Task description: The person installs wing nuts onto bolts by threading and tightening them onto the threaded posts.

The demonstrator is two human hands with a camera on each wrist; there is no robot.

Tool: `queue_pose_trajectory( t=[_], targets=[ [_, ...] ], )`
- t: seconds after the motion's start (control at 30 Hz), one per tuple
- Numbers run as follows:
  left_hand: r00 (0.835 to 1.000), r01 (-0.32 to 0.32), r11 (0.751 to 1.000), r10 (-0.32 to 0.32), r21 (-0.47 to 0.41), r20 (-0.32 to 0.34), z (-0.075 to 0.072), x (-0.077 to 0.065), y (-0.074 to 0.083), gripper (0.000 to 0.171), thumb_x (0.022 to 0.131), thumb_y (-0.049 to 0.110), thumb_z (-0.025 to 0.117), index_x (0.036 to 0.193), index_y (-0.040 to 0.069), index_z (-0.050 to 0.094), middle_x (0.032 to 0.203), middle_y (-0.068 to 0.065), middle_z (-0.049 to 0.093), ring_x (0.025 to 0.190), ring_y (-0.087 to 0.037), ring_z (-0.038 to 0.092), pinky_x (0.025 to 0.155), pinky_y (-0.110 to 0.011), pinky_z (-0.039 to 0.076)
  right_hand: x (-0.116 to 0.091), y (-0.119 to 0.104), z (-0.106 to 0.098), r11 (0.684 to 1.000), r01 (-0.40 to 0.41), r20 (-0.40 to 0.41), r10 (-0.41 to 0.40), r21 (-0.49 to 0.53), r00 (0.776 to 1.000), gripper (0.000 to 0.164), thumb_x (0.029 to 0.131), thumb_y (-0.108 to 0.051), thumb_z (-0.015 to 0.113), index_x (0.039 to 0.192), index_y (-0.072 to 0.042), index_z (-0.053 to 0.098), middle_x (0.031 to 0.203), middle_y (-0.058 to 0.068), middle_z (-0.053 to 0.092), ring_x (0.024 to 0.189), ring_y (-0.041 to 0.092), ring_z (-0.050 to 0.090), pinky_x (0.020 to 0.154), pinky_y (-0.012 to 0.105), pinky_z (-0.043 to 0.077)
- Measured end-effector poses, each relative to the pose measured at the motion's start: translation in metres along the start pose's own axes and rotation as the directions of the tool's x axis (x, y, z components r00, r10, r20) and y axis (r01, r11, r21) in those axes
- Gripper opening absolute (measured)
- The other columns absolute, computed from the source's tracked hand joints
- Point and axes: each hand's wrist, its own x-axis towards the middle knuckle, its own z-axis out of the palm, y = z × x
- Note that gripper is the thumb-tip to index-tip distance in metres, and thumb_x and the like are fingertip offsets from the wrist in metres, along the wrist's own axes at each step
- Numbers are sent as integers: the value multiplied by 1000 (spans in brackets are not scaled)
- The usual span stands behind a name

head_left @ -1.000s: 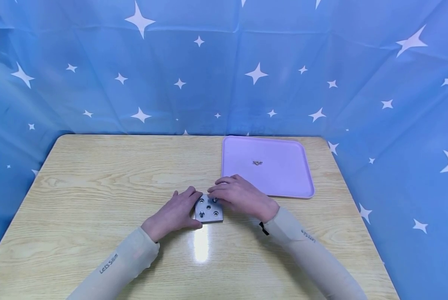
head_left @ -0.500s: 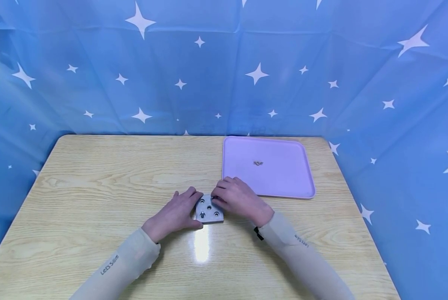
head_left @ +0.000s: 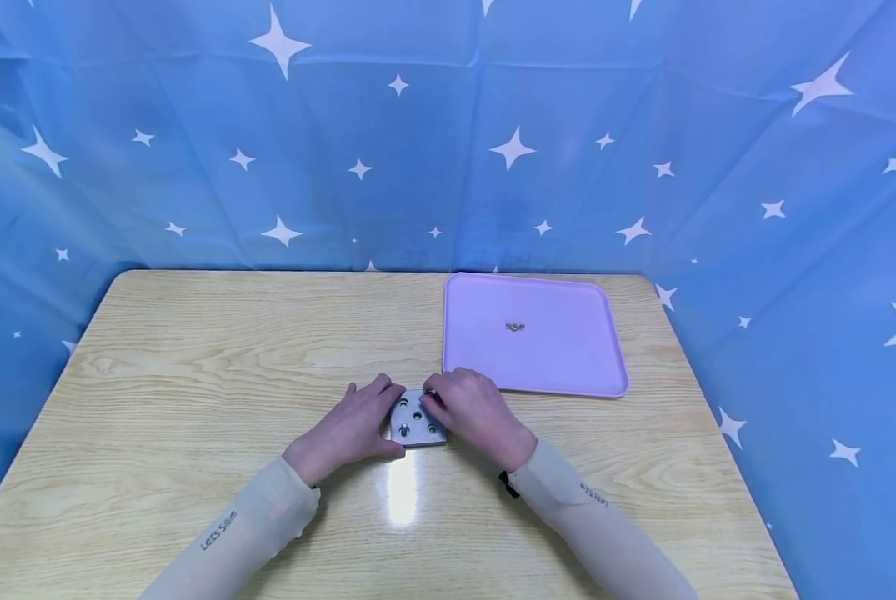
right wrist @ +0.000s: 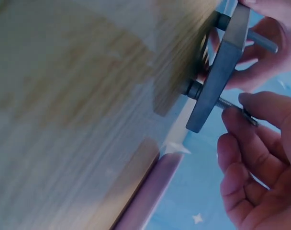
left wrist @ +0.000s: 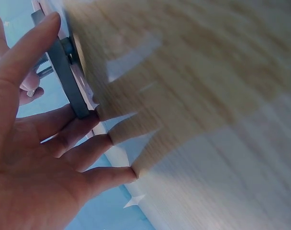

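A square grey metal plate (head_left: 417, 425) with several holes lies on the table, raised on bolt heads beneath it. My left hand (head_left: 353, 421) grips it from the left, thumb at the near edge and fingers at the far edge. One bolt (head_left: 404, 429) sticks up bare near the plate's left front corner. At the far right corner my right hand (head_left: 473, 412) pinches a small wing nut (right wrist: 250, 116) between thumb and forefinger, at the tip of a second threaded bolt (right wrist: 226, 103). From the head view, that hand mostly hides the nut.
A purple tray (head_left: 568, 354) stands at the back right, close beyond my right hand, with a few small brass-coloured wing nuts (head_left: 515, 327) in it. The wood-grain table (head_left: 215, 358) ends at a blue star-patterned curtain (head_left: 448, 167).
My right hand has shifted slightly toward me, its fingers curling from outstretched into a tighter pinch over the plate's far right corner. The left hand and the plate have stayed put.
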Motion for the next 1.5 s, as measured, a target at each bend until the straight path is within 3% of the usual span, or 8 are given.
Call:
queue_pose_trajectory(
  t=[0.2, 0.33, 0.43, 0.6, 0.7, 0.8, 1.17, 1.5],
  targets=[
    [1000, -3, 1000, 3, 1, -1, -1, 0, 1, 83, 74, 32, 95, 139, -2, 57, 124, -10, 57, 112, -26, 60, 108, -70, 37, -1, -3, 2, 1000, -24, -18, 24, 9, 1000, 10, 96, -18, 75, 94, -8, 74, 80, -1, 69, 67, 12, 60, 60, 30, 52],
    [1000, -11, 1000, 11, 4, -2, -1, 0, 0, 84, 73, 33, 95, 140, -2, 57, 124, -11, 57, 112, -27, 61, 108, -71, 37, -1, 1, -1, 1000, -13, 5, 13, 6, 1000, 27, 95, -33, 76, 101, -7, 74, 86, 1, 73, 71, 14, 65, 64, 31, 55],
    [1000, -20, 1000, 20, 6, -7, 0, 0, 0, 84, 73, 32, 95, 139, -3, 57, 123, -10, 57, 110, -26, 61, 107, -71, 38, -1, 8, -9, 999, 48, 65, -47, -6, 997, 39, 95, -41, 75, 114, -7, 73, 100, 2, 75, 87, 17, 69, 77, 35, 57],
    [1000, -22, 1000, 23, 9, -10, -1, 0, -1, 82, 73, 31, 94, 139, -2, 58, 122, -8, 57, 108, -25, 61, 107, -70, 39, 2, 16, -26, 978, 210, 207, -208, 9, 956, 33, 97, -17, 70, 129, -16, 71, 131, -2, 69, 121, 21, 61, 96, 43, 52],
    [1000, -21, 1000, 21, 5, -1, -1, 0, -1, 82, 73, 31, 94, 139, -1, 57, 122, -8, 57, 109, -25, 60, 107, -70, 38, 3, 18, -30, 964, 267, 268, -262, 19, 927, 35, 96, -9, 69, 130, -19, 72, 139, -5, 65, 127, 20, 58, 99, 45, 50],
    [1000, -21, 1000, 21, -1, 6, -1, 1, -1, 83, 73, 31, 94, 140, -1, 57, 123, -9, 57, 110, -26, 60, 107, -70, 38, 3, 20, -31, 959, 285, 293, -275, 8, 916, 33, 97, -9, 71, 128, -19, 73, 139, -5, 65, 127, 19, 59, 99, 44, 50],
    [1000, -13, 1000, 13, -8, 2, 0, 0, -1, 83, 73, 31, 95, 139, -2, 57, 123, -9, 57, 110, -26, 60, 107, -70, 39, 4, 21, -19, 957, 288, 147, -280, -35, 949, 14, 97, -18, 74, 111, -18, 76, 113, -4, 73, 107, 16, 66, 89, 36, 54],
    [1000, -10, 1000, 10, 0, 5, -1, -1, 0, 85, 74, 33, 94, 141, -3, 56, 124, -10, 57, 112, -26, 60, 109, -70, 37, 3, 7, -4, 987, 143, 22, -142, -70, 990, 7, 97, -20, 72, 98, -14, 74, 91, -2, 70, 84, 17, 64, 73, 34, 50]
  ],
)
